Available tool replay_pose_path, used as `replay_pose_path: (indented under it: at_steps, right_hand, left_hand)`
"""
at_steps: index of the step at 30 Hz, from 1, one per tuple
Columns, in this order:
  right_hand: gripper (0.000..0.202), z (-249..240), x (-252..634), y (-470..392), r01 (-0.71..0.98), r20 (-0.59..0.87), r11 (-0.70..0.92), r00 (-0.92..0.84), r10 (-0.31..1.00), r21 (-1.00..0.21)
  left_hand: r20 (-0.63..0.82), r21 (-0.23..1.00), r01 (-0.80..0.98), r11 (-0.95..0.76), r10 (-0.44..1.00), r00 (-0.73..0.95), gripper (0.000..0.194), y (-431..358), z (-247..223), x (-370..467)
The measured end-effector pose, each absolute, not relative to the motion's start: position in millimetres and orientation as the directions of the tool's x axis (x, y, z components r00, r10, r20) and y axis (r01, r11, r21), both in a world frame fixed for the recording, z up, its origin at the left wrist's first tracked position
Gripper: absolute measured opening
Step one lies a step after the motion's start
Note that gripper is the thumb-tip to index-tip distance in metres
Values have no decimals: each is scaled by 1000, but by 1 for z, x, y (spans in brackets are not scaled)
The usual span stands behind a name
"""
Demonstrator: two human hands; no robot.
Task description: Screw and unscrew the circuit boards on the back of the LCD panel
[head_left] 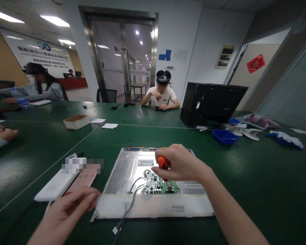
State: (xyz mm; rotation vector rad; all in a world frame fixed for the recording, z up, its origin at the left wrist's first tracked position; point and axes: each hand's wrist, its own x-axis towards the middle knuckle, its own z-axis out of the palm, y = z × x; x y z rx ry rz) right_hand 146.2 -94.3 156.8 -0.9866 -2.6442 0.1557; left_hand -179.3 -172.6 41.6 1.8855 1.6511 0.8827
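Note:
A bare metal display panel (117, 177) lies flat on the green table in front of me, a green circuit board (172, 186) at its middle. My right hand (180, 163) is wrapped round the orange handle of a screwdriver (164, 164), held upright above the board; its tip is hard to make out. At the panel's left edge is my left hand (75, 207), thumb and fingers drawn together. Whatever may be between those fingers is hidden. Dark cables (132, 204) run from the board across the panel's near strip to a small white plug (115, 230).
Left of the panel lie a white power bank (58, 182) and a pink phone (83, 178). Farther off are a cardboard box (77, 122), a blue tray (224, 136), a black monitor (214, 103) and gloves (285, 139). Other people (162, 93) sit around the table.

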Motion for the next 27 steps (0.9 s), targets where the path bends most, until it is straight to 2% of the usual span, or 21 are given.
replay_pose_path:
  at_steps: [2,5,10,14,17,21,27]
  right_hand:
    - [30,155,144,-93,609,238,759,-721,650,-230]
    - [28,153,143,-92,600,210,752,-726,655,-273]
    - [23,150,145,-89,585,223,766,-735,640,-268]
    - [19,148,146,-84,577,229,776,-744,628,-254]
    - [18,147,147,-79,572,207,781,-756,621,-251]
    - [18,147,153,-75,590,200,772,-748,633,-237]
    - [17,150,160,-71,633,191,750,-726,661,-193]
  left_hand:
    - [100,701,676,-226,970,220,21,-153,45,-152]
    - [118,682,619,-389,894,432,25,-120,54,-110]
    - [181,665,498,-557,767,615,18,-68,63,-63]
    - [206,696,419,-583,721,661,15,-43,55,-45]
    - [265,694,407,-594,736,623,23,-41,42,-42]
    - [334,638,437,-635,739,586,34,-51,30,-46]
    - [406,506,498,-704,704,583,23,-49,21,-48]
